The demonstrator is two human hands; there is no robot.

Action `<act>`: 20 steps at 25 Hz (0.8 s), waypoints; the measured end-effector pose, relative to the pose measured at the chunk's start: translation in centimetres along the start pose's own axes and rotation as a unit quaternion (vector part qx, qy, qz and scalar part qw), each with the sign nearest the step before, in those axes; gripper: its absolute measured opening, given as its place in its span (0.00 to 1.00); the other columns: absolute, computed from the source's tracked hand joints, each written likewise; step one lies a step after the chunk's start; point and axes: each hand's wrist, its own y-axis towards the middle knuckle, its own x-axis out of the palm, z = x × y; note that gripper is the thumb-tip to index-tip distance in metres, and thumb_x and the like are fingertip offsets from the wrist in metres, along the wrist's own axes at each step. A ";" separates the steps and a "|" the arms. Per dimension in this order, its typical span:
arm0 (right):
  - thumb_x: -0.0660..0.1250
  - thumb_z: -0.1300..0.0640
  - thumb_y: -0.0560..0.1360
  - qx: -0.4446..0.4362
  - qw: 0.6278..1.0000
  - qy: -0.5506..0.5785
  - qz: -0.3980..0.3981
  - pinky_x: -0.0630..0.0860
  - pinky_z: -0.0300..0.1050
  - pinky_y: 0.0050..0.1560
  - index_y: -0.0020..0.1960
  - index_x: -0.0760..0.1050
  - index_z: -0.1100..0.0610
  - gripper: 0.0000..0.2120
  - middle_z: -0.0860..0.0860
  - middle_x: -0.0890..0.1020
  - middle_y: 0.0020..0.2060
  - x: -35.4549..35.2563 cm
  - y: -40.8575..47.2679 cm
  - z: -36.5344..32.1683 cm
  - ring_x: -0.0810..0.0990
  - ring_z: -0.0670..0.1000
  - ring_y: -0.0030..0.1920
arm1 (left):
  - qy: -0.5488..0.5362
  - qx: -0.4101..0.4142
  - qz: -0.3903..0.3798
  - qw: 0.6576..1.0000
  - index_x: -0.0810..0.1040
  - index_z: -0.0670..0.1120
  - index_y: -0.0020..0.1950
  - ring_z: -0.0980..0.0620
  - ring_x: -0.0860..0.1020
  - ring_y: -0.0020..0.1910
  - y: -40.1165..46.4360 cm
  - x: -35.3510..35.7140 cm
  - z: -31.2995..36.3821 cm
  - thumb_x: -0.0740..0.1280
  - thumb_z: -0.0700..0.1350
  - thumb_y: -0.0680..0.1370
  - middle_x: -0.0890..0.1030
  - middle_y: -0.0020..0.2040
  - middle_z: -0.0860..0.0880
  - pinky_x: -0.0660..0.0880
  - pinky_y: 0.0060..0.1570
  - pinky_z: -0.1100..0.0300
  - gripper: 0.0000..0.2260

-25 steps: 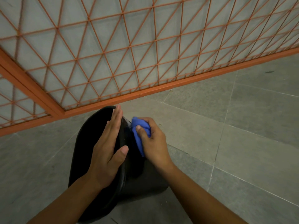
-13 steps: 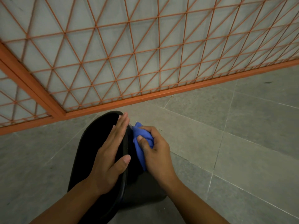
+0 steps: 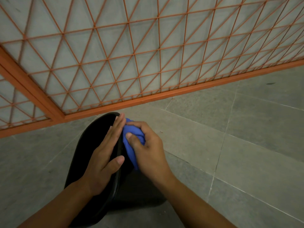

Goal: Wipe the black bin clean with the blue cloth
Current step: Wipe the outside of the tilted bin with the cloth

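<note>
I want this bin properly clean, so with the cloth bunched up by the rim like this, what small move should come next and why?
Probably drag the blue cloth down the outer wall of the black bin. The right hand has it bunched high beside the rim, with dark wall below it. The left hand lies flat on the rim, bracing the bin for a downward stroke.

One black bin [image 3: 92, 145] lies under the flat fingers of one left hand [image 3: 103, 155]. One blue cloth [image 3: 131, 145] sits bunched inside the curled fingers of one right hand [image 3: 148, 150]. Beyond the fingertips stands one orange mesh fence [image 3: 148, 63].
</note>
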 end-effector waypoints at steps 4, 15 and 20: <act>0.63 0.59 0.75 0.058 0.997 -0.042 0.032 0.71 0.38 0.50 0.54 0.75 0.53 0.08 0.48 0.81 0.48 0.0 2.2 2.1 0.77 0.45 0.48 | 0.008 -0.018 0.006 1.000 0.53 0.42 0.79 0.52 0.51 0.79 -0.5 -0.4 -0.1 0.52 0.69 0.77 0.52 0.80 0.55 0.49 0.77 0.55 0.41; 0.63 0.59 0.76 0.038 0.997 -0.034 0.055 0.71 0.36 0.52 0.55 0.74 0.50 0.09 0.44 0.80 0.48 -0.2 -0.8 2.4 0.77 0.40 0.49 | 0.019 0.004 -0.001 1.000 0.56 0.41 0.78 0.49 0.53 0.79 -0.4 0.0 0.1 0.53 0.67 0.79 0.54 0.80 0.51 0.51 0.77 0.52 0.38; 0.63 0.57 0.74 0.000 1.000 -0.008 0.011 0.72 0.34 0.55 0.56 0.75 0.51 0.11 0.44 0.79 0.50 0.4 -1.6 0.8 0.77 0.42 0.51 | 0.006 0.006 0.003 1.000 0.57 0.42 0.78 0.48 0.54 0.79 -0.5 -0.1 0.1 0.54 0.66 0.79 0.55 0.80 0.50 0.52 0.77 0.54 0.37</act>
